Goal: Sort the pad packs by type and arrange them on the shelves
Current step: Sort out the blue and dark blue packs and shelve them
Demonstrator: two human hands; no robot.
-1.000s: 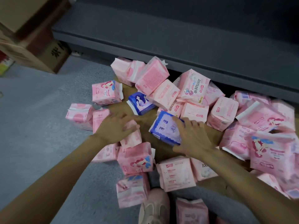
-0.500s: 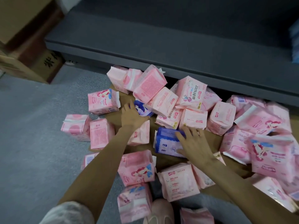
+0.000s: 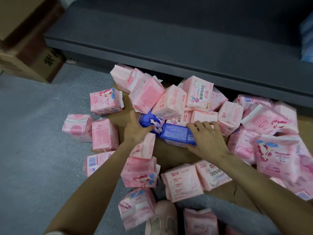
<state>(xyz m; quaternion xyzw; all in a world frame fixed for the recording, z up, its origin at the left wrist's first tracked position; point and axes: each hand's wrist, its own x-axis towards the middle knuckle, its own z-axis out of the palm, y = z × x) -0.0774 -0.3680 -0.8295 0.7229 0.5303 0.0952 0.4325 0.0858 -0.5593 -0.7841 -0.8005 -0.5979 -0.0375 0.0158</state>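
Several pink pad packs (image 3: 171, 103) lie heaped on a flat sheet of cardboard (image 3: 169, 155) on the floor. Two blue packs sit in the middle of the heap. My left hand (image 3: 135, 128) grips the further blue pack (image 3: 152, 122), which is partly tucked under pink ones. My right hand (image 3: 205, 136) holds the nearer blue pack (image 3: 176, 134) by its right end, fingers curled over the top. The dark grey bottom shelf (image 3: 169, 36) runs across the back, with blue packs (image 3: 307, 38) at its far right.
Brown cardboard boxes (image 3: 25, 53) stand at the left beside the shelf. A pink shoe (image 3: 162, 219) shows at the bottom edge among more pink packs (image 3: 137, 207). Grey floor (image 3: 33, 158) stretches to the left.
My left hand left the pink packs at the left and reached forward onto the further blue pack. My right hand tipped the nearer blue pack onto its side and closed on its end.
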